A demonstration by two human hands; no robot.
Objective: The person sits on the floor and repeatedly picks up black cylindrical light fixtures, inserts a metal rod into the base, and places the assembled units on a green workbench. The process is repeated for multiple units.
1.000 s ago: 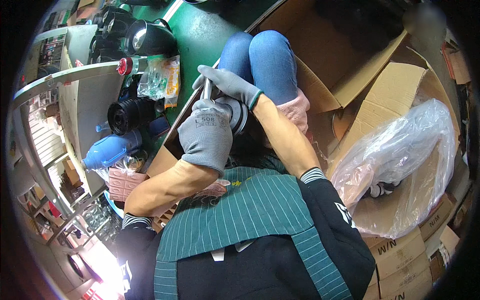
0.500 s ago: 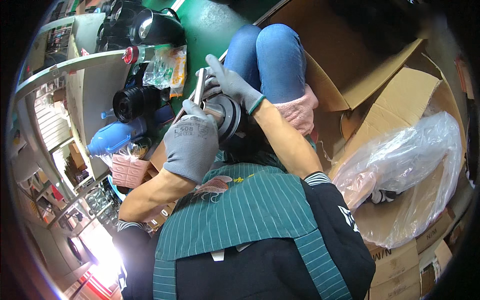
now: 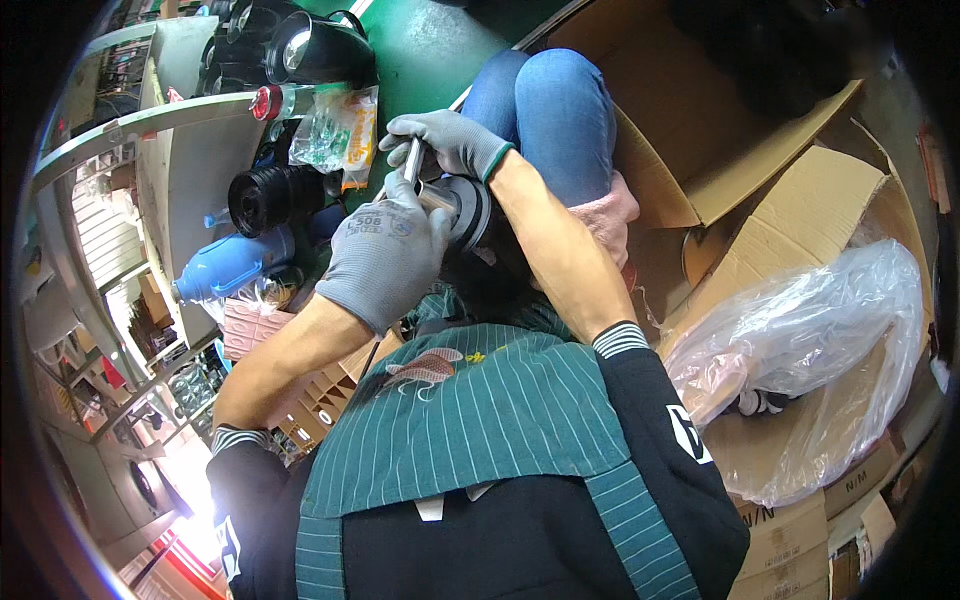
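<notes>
My left hand (image 3: 385, 250), in a grey coated glove, is closed around a narrow silver metal bar (image 3: 412, 162), its thumb side against a round black-and-metal part (image 3: 468, 212). That part has a wide black disc rim and a shiny metal centre. It sits just in front of my knees, partly hidden by both hands. Opposite, my right hand (image 3: 455, 140), gloved the same way, bends its fingers over the bar's upper end. Its wrist side lies close above the disc. The bar's lower end is hidden behind my left glove.
On the left stand a blue bottle-shaped container (image 3: 235, 265), a black ribbed cylinder (image 3: 265, 200), a clear bag (image 3: 325, 140) and a pink basket (image 3: 255, 328) beside shelving. Open cardboard boxes (image 3: 790, 215) with a clear plastic sheet (image 3: 810, 330) lie to my right.
My right hand's raised fingers have come down and curled over the bar's upper end. The bar and round part have shifted slightly to the right, along with my left hand.
</notes>
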